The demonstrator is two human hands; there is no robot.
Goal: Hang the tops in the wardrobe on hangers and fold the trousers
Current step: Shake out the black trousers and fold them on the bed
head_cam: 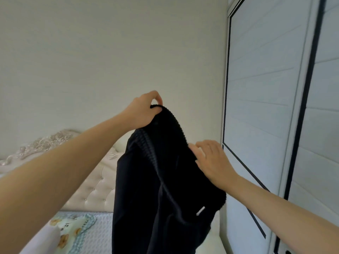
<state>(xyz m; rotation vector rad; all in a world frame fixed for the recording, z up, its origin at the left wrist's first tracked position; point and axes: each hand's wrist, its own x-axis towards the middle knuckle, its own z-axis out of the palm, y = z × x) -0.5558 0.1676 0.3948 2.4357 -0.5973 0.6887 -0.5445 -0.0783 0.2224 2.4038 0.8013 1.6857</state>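
Left grip [145, 112] is clamped on the black top [156, 189] at its ribbed edge, right grip [211, 160] probably too, so it's held spread.

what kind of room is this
Probably a bedroom: a tufted headboard, a quilted bed cover, and a tall wardrobe door, with a black garment held up.

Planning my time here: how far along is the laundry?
Done: nothing shows yet, no hung tops or folded trousers in view. In hand: the left hand grips the black top at what looks like a hanger hook; the right hand holds its ribbed edge. Left: hanging it in the wardrobe, whose door looks closed.
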